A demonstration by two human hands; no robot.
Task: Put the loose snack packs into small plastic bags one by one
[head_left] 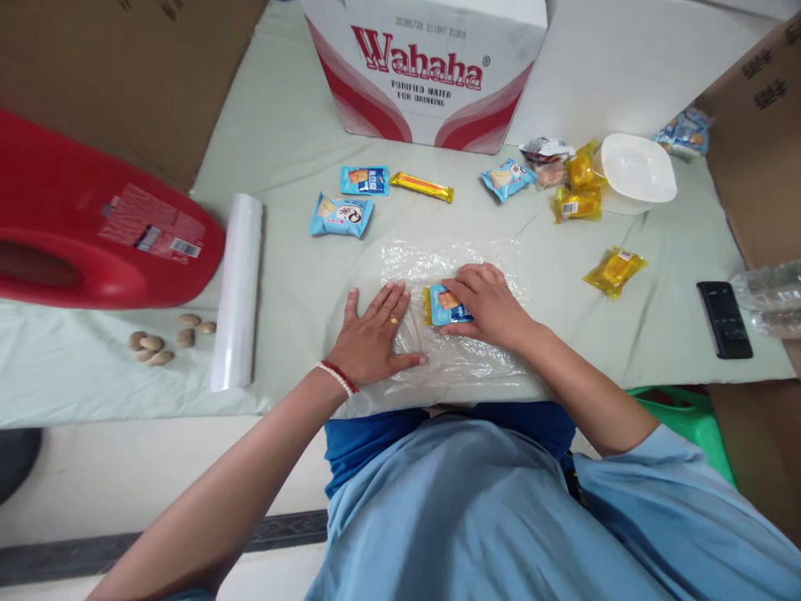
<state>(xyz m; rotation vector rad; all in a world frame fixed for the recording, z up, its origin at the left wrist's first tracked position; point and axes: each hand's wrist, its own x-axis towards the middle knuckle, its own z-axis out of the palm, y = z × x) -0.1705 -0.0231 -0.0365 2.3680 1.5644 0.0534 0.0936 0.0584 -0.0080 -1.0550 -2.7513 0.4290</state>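
A clear plastic bag or sheet [463, 367] lies flat and wrinkled on the table in front of me. My left hand [375, 334] rests palm down on its left part, fingers spread. Near the middle of the plastic, my right hand [491, 309] grips a small blue snack packet [447, 302] from its right side, with the fingers covering part of it. The edge of a yellow packet [427, 305] shows from under the blue one. Whether the packets are on top of the plastic or inside it, I cannot tell.
Behind stand snack packets [341, 215], a yellow stick packet [422, 186] and a Wahaha carton [431, 75]. Left are a plastic roll [238, 292], nuts or stones [150, 344] and a red jug [93, 225]. Right are yellow packets [617, 271], a white bowl [637, 171] and a black phone-like object [724, 320].
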